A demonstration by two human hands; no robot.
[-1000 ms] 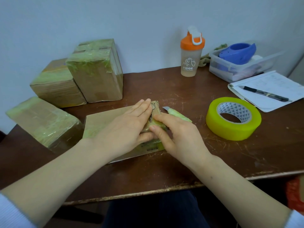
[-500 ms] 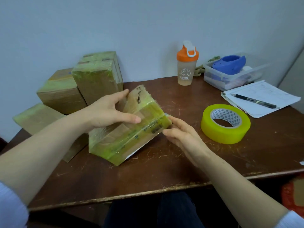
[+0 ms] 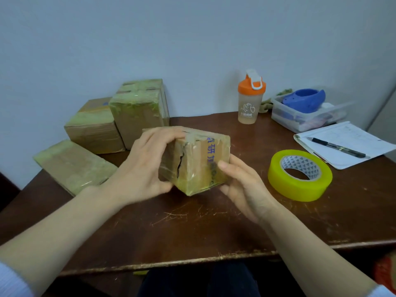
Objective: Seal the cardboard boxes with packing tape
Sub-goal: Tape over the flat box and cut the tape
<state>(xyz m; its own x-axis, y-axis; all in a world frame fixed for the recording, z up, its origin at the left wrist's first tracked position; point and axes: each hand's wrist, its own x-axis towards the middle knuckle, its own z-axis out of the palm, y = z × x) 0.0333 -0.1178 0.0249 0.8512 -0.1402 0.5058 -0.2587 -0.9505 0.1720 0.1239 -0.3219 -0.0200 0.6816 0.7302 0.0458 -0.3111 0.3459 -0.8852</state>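
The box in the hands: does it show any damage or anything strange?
Yes. A dark, jagged tear runs down the near face of the box, close to the left hand. The cardboard looks split there under the tape.

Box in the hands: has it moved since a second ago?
Yes. The box lay flat on the table, left of the tape roll; now the left hand and right hand hold it tipped upward, end face toward the camera.
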